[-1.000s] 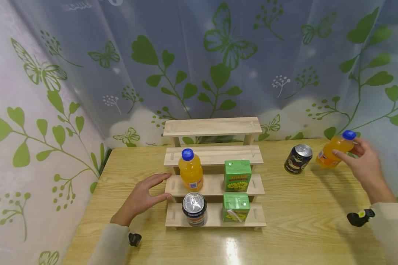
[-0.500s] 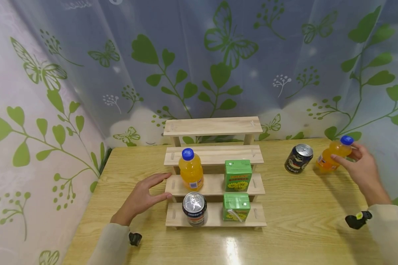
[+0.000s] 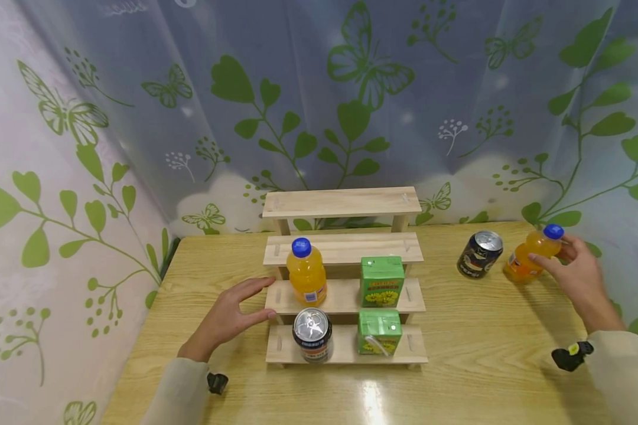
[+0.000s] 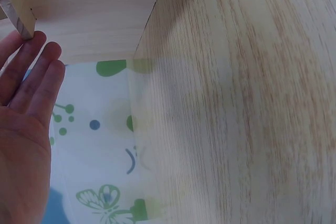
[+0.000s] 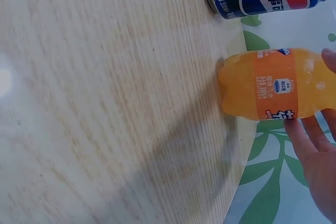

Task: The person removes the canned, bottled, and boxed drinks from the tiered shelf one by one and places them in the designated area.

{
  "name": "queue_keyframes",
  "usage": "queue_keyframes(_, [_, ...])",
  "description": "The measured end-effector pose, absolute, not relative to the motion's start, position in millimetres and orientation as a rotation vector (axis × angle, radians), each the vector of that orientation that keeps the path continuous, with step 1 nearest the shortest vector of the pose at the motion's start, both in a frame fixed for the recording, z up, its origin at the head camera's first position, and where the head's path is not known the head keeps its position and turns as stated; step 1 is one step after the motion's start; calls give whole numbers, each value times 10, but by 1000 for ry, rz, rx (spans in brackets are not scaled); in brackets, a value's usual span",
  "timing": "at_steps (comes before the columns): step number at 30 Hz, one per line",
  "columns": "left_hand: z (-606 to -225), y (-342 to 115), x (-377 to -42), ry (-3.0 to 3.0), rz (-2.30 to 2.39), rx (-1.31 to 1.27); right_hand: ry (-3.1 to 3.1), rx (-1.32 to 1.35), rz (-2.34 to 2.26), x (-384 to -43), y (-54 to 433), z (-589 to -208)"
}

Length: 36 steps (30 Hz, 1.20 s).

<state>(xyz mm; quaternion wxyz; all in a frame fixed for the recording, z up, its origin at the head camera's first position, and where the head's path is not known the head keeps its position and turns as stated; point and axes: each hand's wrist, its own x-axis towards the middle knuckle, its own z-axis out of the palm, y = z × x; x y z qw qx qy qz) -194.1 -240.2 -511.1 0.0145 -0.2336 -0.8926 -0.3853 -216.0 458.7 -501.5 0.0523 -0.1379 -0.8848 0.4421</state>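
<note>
At the table's right side my right hand point(image 3: 582, 277) grips an orange soda bottle point(image 3: 526, 260) with a blue cap, thumb on one side and fingers on the other. The bottle point(image 5: 275, 85) stands upright, its base at the tabletop in the right wrist view. Just left of it is a dark Pepsi can point(image 3: 479, 255). My left hand point(image 3: 223, 319) is at the left end of a stepped wooden rack point(image 3: 345, 202), thumb and fingers spread. In the left wrist view, fingertips point(image 4: 38, 36) of that hand meet the end of a rack board point(image 4: 20, 11).
On the rack's third step from the top stand another orange soda bottle point(image 3: 306, 274) and a green drink carton point(image 3: 381, 283). The lowest step carries a dark can point(image 3: 312, 333) and a second green carton point(image 3: 379, 333). A patterned curtain point(image 3: 308, 88) hangs behind the table point(image 3: 473, 366).
My right hand has lowered the orange soda bottle slightly toward the tabletop, shifting left to beside the Pepsi can. My left hand has stayed at the rack.
</note>
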Motion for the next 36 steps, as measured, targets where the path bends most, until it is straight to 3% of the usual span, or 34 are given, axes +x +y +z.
queue_keyframes(19, [-5112, -2393, -1940, -2780, -1181, -732, -2648, -295, 1434, -2161, 4579, -5086])
queue_keyframes(36, [-5124, -2396, -1938, -2758, -1149, -749, -2610, -209, 1387, -2080, 4558, -4724])
